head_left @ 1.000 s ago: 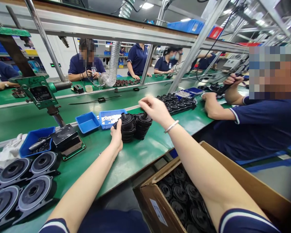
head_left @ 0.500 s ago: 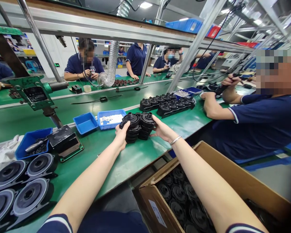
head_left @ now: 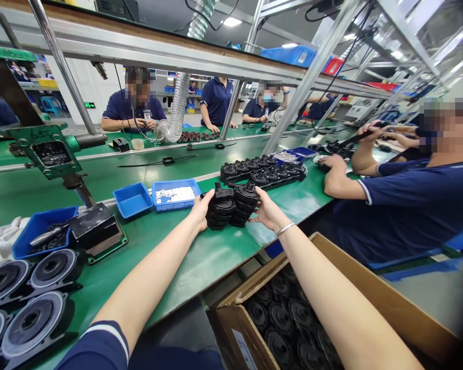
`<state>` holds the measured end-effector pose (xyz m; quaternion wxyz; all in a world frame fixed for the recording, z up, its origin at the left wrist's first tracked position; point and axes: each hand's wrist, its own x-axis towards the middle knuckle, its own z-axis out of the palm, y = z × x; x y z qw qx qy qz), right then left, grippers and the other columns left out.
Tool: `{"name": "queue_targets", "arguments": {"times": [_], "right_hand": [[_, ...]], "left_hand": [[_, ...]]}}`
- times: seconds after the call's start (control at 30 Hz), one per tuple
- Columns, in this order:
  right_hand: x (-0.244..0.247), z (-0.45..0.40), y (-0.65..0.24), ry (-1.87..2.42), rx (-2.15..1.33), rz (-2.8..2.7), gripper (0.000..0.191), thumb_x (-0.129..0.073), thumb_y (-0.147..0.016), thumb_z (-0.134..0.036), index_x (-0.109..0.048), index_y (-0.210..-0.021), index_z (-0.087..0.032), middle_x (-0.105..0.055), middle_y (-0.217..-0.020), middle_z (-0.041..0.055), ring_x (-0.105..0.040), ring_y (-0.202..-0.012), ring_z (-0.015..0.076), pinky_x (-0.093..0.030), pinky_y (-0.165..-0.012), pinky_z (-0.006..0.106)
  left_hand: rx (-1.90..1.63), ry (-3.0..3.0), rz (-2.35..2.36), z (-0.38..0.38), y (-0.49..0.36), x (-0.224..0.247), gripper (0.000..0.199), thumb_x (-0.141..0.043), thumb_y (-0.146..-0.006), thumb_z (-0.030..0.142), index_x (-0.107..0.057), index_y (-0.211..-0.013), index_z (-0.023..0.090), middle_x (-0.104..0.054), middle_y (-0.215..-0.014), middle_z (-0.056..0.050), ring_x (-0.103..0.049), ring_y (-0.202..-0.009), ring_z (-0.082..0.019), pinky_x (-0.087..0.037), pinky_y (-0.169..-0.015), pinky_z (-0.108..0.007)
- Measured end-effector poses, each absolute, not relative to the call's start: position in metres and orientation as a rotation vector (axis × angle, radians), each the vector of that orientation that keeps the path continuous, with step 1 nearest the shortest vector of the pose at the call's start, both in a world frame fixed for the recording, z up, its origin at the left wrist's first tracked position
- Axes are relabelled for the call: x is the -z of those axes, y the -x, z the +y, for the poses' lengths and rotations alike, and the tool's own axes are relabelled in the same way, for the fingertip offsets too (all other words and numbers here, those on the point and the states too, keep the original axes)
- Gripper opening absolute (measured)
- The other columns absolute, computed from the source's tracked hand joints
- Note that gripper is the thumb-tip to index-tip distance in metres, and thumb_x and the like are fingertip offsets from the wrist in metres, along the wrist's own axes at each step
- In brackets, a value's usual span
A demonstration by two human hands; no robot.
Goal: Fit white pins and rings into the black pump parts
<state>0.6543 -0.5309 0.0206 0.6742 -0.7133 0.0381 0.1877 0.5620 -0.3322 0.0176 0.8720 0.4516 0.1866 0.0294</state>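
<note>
Finding: my left hand (head_left: 202, 210) is clasped against the outer side of the left stack (head_left: 221, 209) of black housings; my right hand (head_left: 268, 209) grips the right stack (head_left: 241, 209), thumb near its top edge. Far-side fingers are partly hidden. Both stacks stand side by side, between my hands, at the green table (head_left: 193, 262); I cannot tell whether their bases touch it.

Risk, in my judgement: the layers appear loosely piled, so uneven pressure or a tilt could slide one out or part the stacks. Swinging left could clip the blue tray (head_left: 176, 207) just beyond my left hand, spilling its white parts (head_left: 179, 193). Slipping over the near edge, a housing could strike the open carton (head_left: 229, 316) below.
</note>
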Motion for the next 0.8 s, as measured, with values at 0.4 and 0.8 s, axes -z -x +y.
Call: {"name": "queue_targets", "arguments": {"times": [0.4,0.8], "right_hand": [[-0.019,-0.531,-0.653,1.544,-0.383,0.118,0.043,-0.055,-0.08,-0.066,-0.06,-0.095,-0.026,-0.06,-0.094,0.0031,-0.054,-0.078,0.0203,-0.052,-0.07,0.038],[-0.026,-0.535,-0.649,1.703,-0.079,0.063,0.05,-0.052,-0.081,-0.066,-0.059,-0.107,-0.024,-0.06,-0.115,0.008,-0.058,-0.102,0.0273,-0.049,-0.09,0.052]], "left_hand": [[0.032,-1.088,0.47,-0.325,-0.556,-0.016,0.053,-0.064,-0.081,0.054,-0.054,-0.126,0.028,-0.055,-0.14,-0.01,-0.048,-0.131,-0.036,-0.027,-0.107,-0.068],[-0.112,-1.504,0.446,-0.293,-0.466,-0.025,0.048,-0.063,-0.084,0.04,-0.054,-0.129,0.027,-0.04,-0.151,-0.01,-0.032,-0.142,-0.029,-0.023,-0.117,-0.054]]}}
